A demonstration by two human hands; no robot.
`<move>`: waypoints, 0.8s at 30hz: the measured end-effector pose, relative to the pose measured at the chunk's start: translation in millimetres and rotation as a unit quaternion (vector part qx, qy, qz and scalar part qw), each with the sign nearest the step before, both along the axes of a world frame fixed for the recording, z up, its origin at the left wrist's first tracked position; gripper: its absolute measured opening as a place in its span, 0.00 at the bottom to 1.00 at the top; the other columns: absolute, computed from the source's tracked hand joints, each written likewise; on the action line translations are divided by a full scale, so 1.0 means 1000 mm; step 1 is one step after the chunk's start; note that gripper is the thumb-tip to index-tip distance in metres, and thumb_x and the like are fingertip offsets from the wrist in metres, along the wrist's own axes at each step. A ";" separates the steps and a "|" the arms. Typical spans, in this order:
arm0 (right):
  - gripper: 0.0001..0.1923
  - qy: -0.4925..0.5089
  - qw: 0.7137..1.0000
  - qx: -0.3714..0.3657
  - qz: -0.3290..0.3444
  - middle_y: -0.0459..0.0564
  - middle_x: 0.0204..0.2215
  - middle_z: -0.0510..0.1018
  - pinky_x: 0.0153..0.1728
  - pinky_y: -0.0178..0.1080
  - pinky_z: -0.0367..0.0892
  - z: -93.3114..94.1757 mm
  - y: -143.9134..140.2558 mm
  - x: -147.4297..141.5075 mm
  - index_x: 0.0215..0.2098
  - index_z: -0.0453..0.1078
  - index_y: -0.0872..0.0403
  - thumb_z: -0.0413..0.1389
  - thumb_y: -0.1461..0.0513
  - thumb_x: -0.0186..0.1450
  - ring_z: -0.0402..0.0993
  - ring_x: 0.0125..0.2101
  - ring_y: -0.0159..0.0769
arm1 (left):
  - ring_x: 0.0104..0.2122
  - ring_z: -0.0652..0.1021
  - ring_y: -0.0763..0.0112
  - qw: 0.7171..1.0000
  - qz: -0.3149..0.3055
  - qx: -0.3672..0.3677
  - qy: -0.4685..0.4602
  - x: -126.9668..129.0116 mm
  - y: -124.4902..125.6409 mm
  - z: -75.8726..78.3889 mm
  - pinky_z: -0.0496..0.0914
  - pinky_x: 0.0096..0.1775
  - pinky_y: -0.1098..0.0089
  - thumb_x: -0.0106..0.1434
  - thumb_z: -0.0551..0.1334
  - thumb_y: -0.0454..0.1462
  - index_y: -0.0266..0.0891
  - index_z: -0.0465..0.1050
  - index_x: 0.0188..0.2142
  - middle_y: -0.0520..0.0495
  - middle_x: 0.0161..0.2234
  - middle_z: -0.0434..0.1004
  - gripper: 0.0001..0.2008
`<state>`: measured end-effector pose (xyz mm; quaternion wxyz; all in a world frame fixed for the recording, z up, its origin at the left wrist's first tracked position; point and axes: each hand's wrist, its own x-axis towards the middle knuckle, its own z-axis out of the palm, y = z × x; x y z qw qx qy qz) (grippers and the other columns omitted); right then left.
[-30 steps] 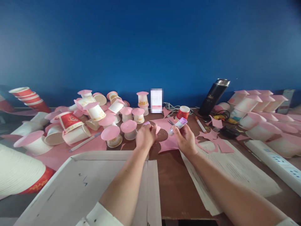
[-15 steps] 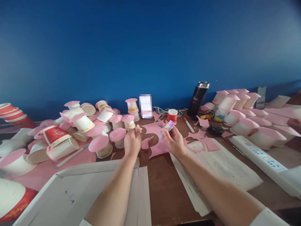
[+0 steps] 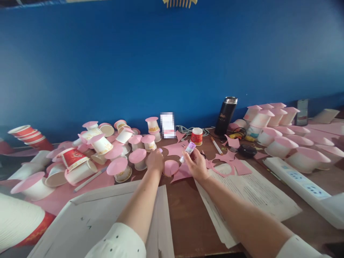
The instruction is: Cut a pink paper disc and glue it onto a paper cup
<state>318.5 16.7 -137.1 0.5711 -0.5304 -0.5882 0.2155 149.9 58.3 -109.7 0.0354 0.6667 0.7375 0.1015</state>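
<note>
My right hand (image 3: 199, 165) is closed around a glue stick (image 3: 188, 152) with a purple end, held tilted over pink paper scraps. My left hand (image 3: 155, 162) is closed, its fingers pointing away from me. At its fingertips shows a small purple piece (image 3: 160, 150) that looks like the glue stick's cap. Between the hands, a round pink paper piece (image 3: 171, 168) lies on the brown table (image 3: 188, 218). Just left of my left hand stands an upturned paper cup with a pink disc on top (image 3: 138, 157). A red paper cup (image 3: 197, 137) is behind my right hand.
Many pink-topped cups crowd the left (image 3: 100, 143) and right (image 3: 290, 147). A black flask (image 3: 226, 116), a phone (image 3: 167, 125) and cables stand by the blue wall. Printed sheets (image 3: 252, 190), a power strip (image 3: 303, 190) and a white board (image 3: 88, 222) lie nearer.
My left hand has turned over, and a small purple piece now shows at its fingertips. More of the round pink piece is visible. The glue stick has tilted slightly. The view has shifted.
</note>
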 end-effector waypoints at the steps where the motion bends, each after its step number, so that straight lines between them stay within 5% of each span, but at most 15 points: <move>1: 0.16 0.009 1.000 0.001 0.003 0.46 0.25 0.74 0.27 0.35 0.64 -0.001 0.001 0.000 0.35 0.69 0.54 0.54 0.49 0.63 0.68 0.24 0.32 | 0.41 0.79 0.58 1.000 -0.001 0.002 0.004 0.000 0.000 0.000 0.69 0.37 0.67 0.64 0.53 0.36 0.37 0.72 0.42 0.34 0.47 0.74 0.12; 8: 0.19 0.149 0.988 0.004 0.043 0.47 0.26 0.75 0.27 0.36 0.67 0.003 0.003 0.001 0.36 0.68 0.54 0.56 0.47 0.62 0.70 0.25 0.33 | 0.41 0.77 0.63 0.979 -0.093 0.118 -0.136 0.000 -0.029 0.013 0.69 0.40 0.68 0.63 0.57 0.37 0.45 0.71 0.47 0.45 0.46 0.76 0.13; 13: 0.18 0.246 0.964 0.002 0.096 0.48 0.29 0.77 0.30 0.38 0.71 0.012 -0.002 -0.001 0.36 0.69 0.54 0.61 0.49 0.59 0.72 0.28 0.34 | 0.42 0.77 0.66 0.934 -0.172 0.178 -0.257 -0.009 -0.050 0.000 0.70 0.44 0.68 0.61 0.59 0.34 0.43 0.71 0.45 0.47 0.43 0.78 0.12; 24: 0.13 0.206 0.968 0.027 0.143 0.47 0.30 0.76 0.32 0.37 0.71 0.008 -0.006 -0.007 0.38 0.69 0.53 0.61 0.54 0.60 0.73 0.29 0.33 | 0.44 0.75 0.64 0.934 -0.224 0.200 -0.194 -0.005 -0.050 -0.006 0.69 0.47 0.66 0.60 0.61 0.32 0.44 0.72 0.45 0.48 0.42 0.78 0.13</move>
